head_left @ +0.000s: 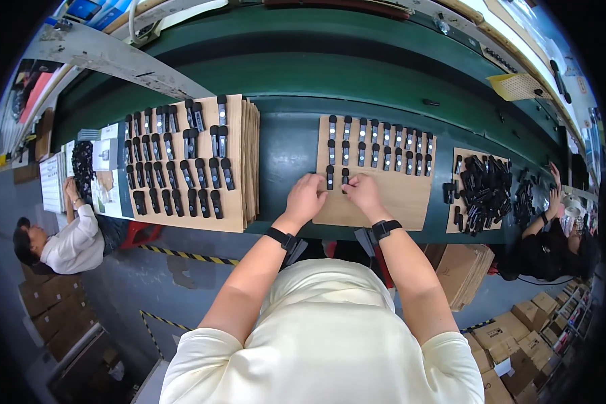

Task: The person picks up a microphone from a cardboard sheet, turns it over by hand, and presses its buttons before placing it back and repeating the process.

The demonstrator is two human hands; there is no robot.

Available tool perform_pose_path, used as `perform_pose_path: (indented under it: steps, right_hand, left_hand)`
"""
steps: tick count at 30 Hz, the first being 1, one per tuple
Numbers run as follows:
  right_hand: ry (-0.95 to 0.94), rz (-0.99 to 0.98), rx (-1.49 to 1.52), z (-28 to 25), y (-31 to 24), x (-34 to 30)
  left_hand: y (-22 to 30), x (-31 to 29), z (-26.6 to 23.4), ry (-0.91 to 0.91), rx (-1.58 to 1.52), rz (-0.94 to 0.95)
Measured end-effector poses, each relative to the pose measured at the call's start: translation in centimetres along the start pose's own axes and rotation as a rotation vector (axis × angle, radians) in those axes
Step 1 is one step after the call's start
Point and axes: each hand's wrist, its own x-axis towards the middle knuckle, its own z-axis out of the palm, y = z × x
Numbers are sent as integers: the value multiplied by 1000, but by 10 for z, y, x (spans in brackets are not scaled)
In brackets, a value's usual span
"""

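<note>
On a brown cardboard sheet in front of me, small black microphones with foam tips lie in rows. My right hand is pinched on the lower end of a microphone in the nearest row. Just left of it lies another microphone. My left hand rests at the sheet's left edge beside that one, its thumb and forefinger apart, with nothing visible between them. Its other fingers are partly hidden.
To the left, a stack of cardboard sheets carries more microphones in rows. A heap of black microphones lies on cardboard at the right. Two people sit at the green table, one at each end. Cardboard boxes stand at lower right.
</note>
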Motion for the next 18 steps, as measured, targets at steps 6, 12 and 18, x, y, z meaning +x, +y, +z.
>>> perform_pose_path:
  steps: [6, 12, 18]
  right_hand:
    - [38, 77, 65, -5, -10, 0]
    - [42, 102, 88, -12, -12, -2]
    - [137, -67, 39, -44, -17, -26]
  left_hand:
    - [-4, 4, 4, 12, -28, 21]
    - [-5, 6, 7, 10, -58, 50]
    - [-10, 3, 9, 46, -60, 64]
